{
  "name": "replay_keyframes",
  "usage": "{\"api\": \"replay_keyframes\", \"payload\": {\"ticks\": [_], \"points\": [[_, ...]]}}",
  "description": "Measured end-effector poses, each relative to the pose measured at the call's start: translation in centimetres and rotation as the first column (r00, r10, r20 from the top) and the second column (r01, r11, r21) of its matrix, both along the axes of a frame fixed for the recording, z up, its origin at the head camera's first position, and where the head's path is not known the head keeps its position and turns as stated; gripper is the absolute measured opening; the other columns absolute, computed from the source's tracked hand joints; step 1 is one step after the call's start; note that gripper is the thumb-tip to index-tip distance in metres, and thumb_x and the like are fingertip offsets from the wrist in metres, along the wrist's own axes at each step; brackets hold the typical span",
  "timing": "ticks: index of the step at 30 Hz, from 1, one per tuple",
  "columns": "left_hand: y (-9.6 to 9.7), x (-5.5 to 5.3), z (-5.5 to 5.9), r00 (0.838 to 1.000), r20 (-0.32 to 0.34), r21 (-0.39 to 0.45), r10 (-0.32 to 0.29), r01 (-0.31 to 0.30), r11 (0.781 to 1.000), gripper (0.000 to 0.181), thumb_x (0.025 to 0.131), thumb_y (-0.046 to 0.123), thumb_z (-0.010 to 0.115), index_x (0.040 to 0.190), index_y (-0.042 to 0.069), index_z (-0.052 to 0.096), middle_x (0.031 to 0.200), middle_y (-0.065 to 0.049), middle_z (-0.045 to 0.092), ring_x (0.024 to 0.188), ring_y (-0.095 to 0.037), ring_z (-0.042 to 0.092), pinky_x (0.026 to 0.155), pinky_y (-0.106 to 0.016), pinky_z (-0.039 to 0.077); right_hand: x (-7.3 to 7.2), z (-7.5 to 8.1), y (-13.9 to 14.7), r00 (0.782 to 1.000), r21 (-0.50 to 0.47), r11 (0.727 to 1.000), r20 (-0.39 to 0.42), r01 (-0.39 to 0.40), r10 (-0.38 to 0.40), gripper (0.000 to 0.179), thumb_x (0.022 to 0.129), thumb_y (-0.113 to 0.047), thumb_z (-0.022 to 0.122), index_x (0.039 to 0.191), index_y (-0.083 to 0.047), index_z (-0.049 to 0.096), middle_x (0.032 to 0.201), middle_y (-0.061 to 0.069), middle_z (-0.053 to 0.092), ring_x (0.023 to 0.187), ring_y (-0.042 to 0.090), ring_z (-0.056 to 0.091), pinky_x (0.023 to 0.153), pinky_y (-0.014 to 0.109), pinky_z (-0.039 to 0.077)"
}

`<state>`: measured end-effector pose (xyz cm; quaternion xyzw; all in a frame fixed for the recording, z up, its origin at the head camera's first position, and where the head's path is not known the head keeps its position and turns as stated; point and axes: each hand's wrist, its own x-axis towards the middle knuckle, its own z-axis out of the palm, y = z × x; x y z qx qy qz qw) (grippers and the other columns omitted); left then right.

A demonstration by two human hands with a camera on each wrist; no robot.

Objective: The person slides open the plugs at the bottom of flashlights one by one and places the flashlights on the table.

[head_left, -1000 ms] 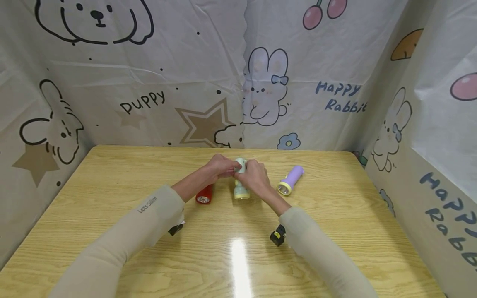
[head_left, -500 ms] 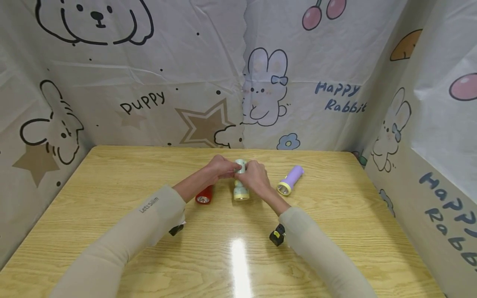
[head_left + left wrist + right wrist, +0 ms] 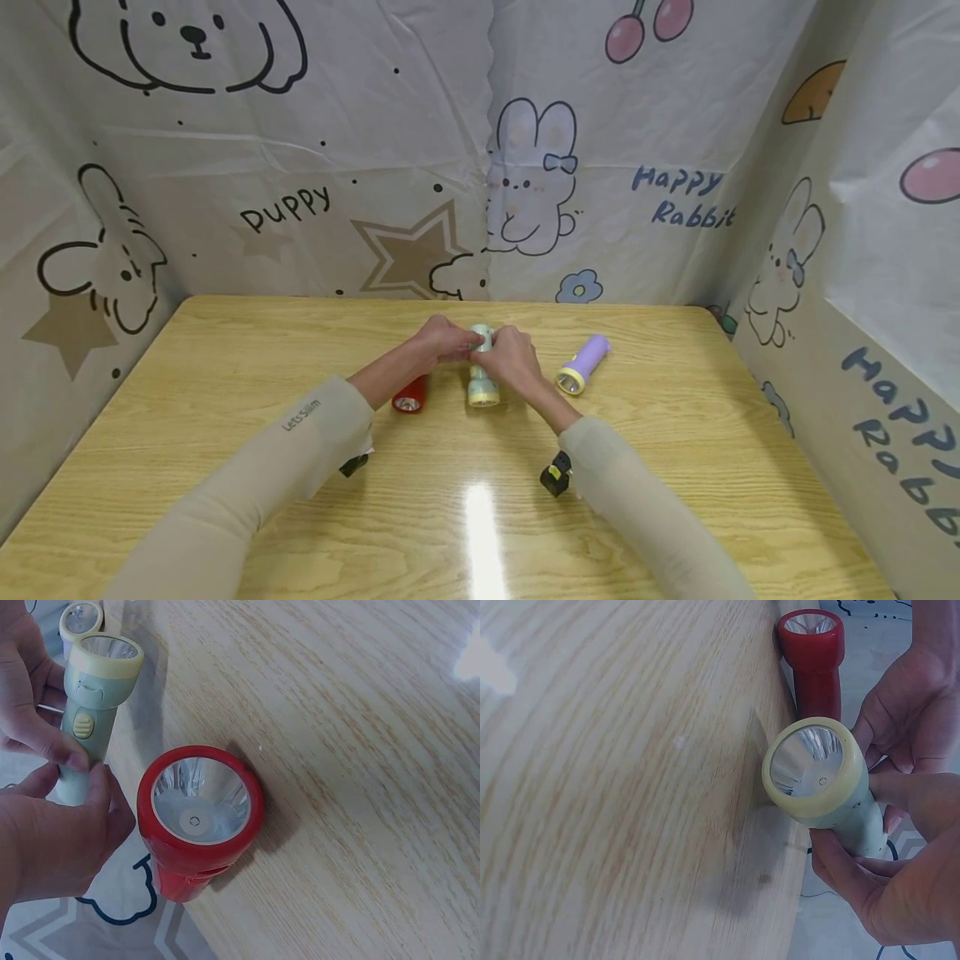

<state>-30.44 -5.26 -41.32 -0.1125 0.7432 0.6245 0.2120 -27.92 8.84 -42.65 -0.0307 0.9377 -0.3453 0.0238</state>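
A mint-green flashlight (image 3: pixel 483 393) with a pale yellow rim is held between both hands near the back middle of the table, its lens end facing me. My left hand (image 3: pixel 444 338) pinches its tail part from the left, thumb and fingers on the barrel. From the other side my right hand (image 3: pixel 513 353) grips the barrel, its thumb below the yellow slide switch (image 3: pixel 83 726) in the left wrist view. Beside the left hand lies a red flashlight (image 3: pixel 410 395), partly hidden by that forearm. To the right of the right hand lies a purple flashlight (image 3: pixel 588 360) with a yellow rim.
The wooden table (image 3: pixel 420 517) reaches back to a printed cloth (image 3: pixel 300 150) hung behind it and along the sides. Black wrist devices, one on the right (image 3: pixel 556 475), hang under both sleeves. Light glares on the front table surface.
Both hands keep their hold on the mint-green flashlight, which has come very slightly toward me. The red and purple flashlights stay in place.
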Motion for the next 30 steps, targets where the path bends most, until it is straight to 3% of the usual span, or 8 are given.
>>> {"api": "replay_keyframes", "payload": {"ticks": [8,16,23,30], "points": [[-0.07,0.07,-0.29,1.000,0.004,-0.003,-0.006,0.006,1.000,0.038,0.091,0.007,0.073,0.118,-0.015,0.059,0.114,-0.018,0.060,0.081,-0.017,0.068,0.083,-0.027,0.057,0.06,-0.04,-0.06,1.000,0.015,1.000,0.022,0.013,-0.013,0.037,0.083,-0.027,0.081,0.062,-0.009,0.056,0.058,0.003,0.059,0.051,0.012,0.052,0.044,0.022,0.041],[0.11,0.24,-0.56,1.000,-0.013,-0.051,-0.012,0.011,0.999,0.039,0.090,0.010,0.075,0.117,-0.012,0.058,0.113,-0.016,0.059,0.087,-0.019,0.068,0.077,-0.024,0.058,-0.03,-0.36,0.05,0.999,0.016,1.000,0.044,0.013,-0.014,0.033,0.082,-0.024,0.080,0.063,-0.009,0.057,0.059,0.003,0.060,0.051,0.012,0.053,0.043,0.021,0.039],[0.18,0.37,-0.83,1.000,-0.028,-0.044,-0.004,0.003,0.999,0.040,0.089,0.010,0.075,0.117,-0.014,0.057,0.115,-0.017,0.057,0.091,-0.020,0.067,0.081,-0.026,0.057,-0.22,-0.59,0.13,0.999,0.024,1.000,0.036,0.003,-0.003,0.040,0.082,-0.023,0.079,0.059,-0.012,0.049,0.055,0.002,0.055,0.048,0.011,0.049,0.041,0.021,0.035],[0.22,0.33,-0.88,0.999,-0.039,-0.074,-0.015,0.013,0.997,0.040,0.090,0.011,0.075,0.117,-0.013,0.057,0.114,-0.017,0.058,0.087,-0.018,0.066,0.089,-0.032,0.056,-0.43,-0.64,0.11,0.999,0.021,1.000,0.051,0.009,-0.010,0.040,0.083,-0.023,0.080,0.059,-0.011,0.050,0.054,0.002,0.055,0.048,0.011,0.048,0.041,0.021,0.035]]}}
